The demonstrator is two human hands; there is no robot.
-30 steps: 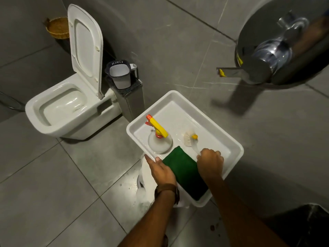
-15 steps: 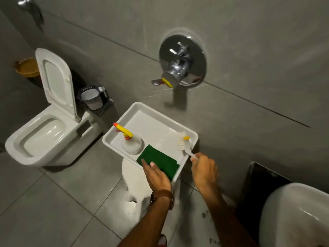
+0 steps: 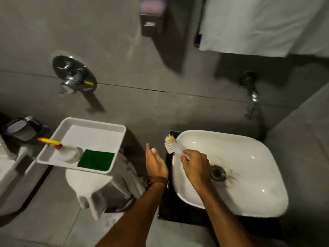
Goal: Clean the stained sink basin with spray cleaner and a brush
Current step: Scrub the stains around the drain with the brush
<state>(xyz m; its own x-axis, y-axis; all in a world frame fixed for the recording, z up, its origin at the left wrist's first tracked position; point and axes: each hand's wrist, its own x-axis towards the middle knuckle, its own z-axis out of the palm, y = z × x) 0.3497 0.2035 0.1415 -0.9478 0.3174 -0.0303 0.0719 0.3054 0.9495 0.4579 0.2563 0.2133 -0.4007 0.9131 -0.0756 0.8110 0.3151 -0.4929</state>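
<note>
One white sink (image 3: pixel 249 193) sits at the right on a black surface (image 3: pixel 170 207), with brown stains around its one drain (image 3: pixel 218 172). The right hand (image 3: pixel 195 166) is closed around the handle of the one brush (image 3: pixel 171 144), whose bristled head hangs over the sink's left rim. The left hand (image 3: pixel 155 162) hovers just left of the sink, open and empty, a brown strap at its wrist. To the left, one white tray (image 3: pixel 92 125) holds one spray bottle (image 3: pixel 66 152) and one green pad (image 3: pixel 96 159), side by side at its near edge.
</note>
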